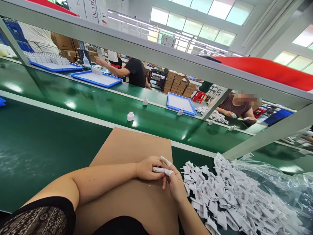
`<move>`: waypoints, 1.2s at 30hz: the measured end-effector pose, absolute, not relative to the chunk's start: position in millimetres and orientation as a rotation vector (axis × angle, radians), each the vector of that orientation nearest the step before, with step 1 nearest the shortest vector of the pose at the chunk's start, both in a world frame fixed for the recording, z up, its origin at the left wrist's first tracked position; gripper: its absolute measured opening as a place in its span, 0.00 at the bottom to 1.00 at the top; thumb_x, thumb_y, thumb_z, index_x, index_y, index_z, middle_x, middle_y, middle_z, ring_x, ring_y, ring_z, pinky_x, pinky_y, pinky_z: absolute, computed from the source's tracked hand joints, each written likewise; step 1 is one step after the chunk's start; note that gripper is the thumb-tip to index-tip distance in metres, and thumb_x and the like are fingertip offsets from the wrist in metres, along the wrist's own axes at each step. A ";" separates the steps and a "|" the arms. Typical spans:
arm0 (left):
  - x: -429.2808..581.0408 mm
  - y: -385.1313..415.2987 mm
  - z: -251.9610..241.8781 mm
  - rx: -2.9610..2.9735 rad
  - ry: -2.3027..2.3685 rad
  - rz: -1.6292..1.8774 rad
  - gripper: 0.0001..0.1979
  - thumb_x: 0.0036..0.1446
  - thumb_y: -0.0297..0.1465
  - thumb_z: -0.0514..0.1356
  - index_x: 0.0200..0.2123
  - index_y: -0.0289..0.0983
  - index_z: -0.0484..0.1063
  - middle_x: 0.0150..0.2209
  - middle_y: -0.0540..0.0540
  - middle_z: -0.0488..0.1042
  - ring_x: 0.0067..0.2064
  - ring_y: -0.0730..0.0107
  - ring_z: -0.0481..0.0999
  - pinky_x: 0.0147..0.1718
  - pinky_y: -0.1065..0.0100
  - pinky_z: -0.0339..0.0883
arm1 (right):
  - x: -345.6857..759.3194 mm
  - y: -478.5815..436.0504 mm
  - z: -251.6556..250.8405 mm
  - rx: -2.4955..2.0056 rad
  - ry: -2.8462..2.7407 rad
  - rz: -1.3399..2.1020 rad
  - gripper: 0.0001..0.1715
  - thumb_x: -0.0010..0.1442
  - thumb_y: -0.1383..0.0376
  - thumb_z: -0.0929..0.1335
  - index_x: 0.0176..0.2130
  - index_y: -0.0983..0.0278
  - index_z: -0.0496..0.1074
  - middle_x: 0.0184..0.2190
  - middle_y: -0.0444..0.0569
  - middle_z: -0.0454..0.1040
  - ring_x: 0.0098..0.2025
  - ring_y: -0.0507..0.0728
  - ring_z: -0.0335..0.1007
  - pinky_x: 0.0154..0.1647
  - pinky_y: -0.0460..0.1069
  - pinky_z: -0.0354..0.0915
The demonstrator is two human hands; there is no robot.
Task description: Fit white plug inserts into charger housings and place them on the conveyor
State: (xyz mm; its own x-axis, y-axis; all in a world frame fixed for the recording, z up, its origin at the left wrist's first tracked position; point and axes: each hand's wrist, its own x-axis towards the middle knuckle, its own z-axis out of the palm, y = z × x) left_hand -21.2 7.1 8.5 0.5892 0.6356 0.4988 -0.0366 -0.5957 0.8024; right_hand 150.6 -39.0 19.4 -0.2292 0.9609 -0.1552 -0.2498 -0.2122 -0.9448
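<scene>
My left hand (147, 167) and my right hand (175, 183) rest together on a brown cardboard sheet (132, 147) lying on the green bench. The left hand lies over the fingers of the right. White finger cots cover some fingertips. Neither hand holds a part. Just right of my right hand is a heap of small white plastic parts (227, 195) spilling from a clear plastic bag (276, 182).
A green conveyor belt (97, 104) runs behind the cardboard, carrying white chargers (130, 116). Blue trays (180, 103) sit along the far side. Other people work across the line, one (238, 106) at the right. A grey frame bar (266, 135) slants overhead.
</scene>
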 end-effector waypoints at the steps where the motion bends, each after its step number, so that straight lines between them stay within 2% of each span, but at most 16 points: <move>1: -21.4 6.8 9.3 1.998 0.476 1.027 0.08 0.60 0.33 0.62 0.40 0.36 0.78 0.41 0.39 0.80 0.43 0.60 0.79 0.45 0.63 0.72 | 151.0 -39.4 20.0 -1.038 -1.059 1.610 0.35 0.57 0.57 0.69 0.62 0.67 0.71 0.44 0.60 0.83 0.13 0.47 0.59 0.12 0.44 0.56; 5: -21.2 6.9 10.6 2.004 0.456 0.993 0.09 0.64 0.34 0.60 0.35 0.37 0.79 0.39 0.41 0.81 0.42 0.61 0.79 0.46 0.63 0.71 | 152.4 -37.9 20.0 -1.051 -1.119 1.558 0.32 0.58 0.56 0.68 0.58 0.68 0.74 0.38 0.58 0.84 0.12 0.46 0.55 0.12 0.43 0.50; 9: -19.4 9.1 4.6 2.021 0.479 0.973 0.09 0.63 0.31 0.60 0.34 0.37 0.80 0.37 0.43 0.81 0.40 0.64 0.79 0.44 0.66 0.71 | 153.2 -33.4 15.0 -1.049 -1.146 1.545 0.30 0.58 0.57 0.68 0.55 0.69 0.76 0.39 0.59 0.84 0.13 0.46 0.54 0.13 0.43 0.49; 15: -17.6 8.5 1.8 2.011 0.501 1.084 0.06 0.58 0.29 0.62 0.34 0.35 0.80 0.36 0.43 0.80 0.38 0.66 0.77 0.39 0.69 0.70 | 155.2 -30.9 9.0 -1.065 -1.187 1.541 0.30 0.59 0.58 0.67 0.57 0.70 0.74 0.34 0.56 0.84 0.13 0.46 0.53 0.14 0.43 0.48; 20: -17.0 6.6 6.9 2.010 0.462 1.070 0.08 0.60 0.26 0.60 0.34 0.34 0.80 0.34 0.43 0.80 0.37 0.68 0.77 0.40 0.70 0.69 | 155.8 -30.8 6.4 -1.062 -1.208 1.529 0.31 0.59 0.57 0.67 0.57 0.71 0.74 0.36 0.57 0.83 0.15 0.46 0.54 0.16 0.44 0.52; 28: -17.6 8.9 1.3 2.005 0.515 1.058 0.06 0.57 0.27 0.61 0.33 0.34 0.80 0.35 0.43 0.80 0.36 0.69 0.76 0.38 0.72 0.68 | 157.3 -29.3 -3.9 -1.057 -1.243 1.537 0.31 0.63 0.58 0.65 0.60 0.71 0.71 0.32 0.53 0.82 0.15 0.45 0.54 0.16 0.43 0.50; 36: -18.4 8.4 6.7 1.989 0.494 1.001 0.08 0.57 0.24 0.59 0.32 0.33 0.80 0.33 0.44 0.79 0.33 0.71 0.74 0.35 0.73 0.67 | 157.3 -26.9 -7.8 -1.057 -1.268 1.530 0.32 0.62 0.56 0.66 0.59 0.69 0.72 0.43 0.57 0.82 0.17 0.46 0.60 0.17 0.43 0.56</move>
State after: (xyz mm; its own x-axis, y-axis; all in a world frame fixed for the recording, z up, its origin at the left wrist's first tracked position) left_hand -18.4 8.4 6.7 0.6044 0.6450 0.4677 -0.0204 -0.5744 0.8183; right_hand 157.3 -26.9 -7.8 -0.2699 0.9594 -0.0821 -0.0977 -0.1121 -0.9889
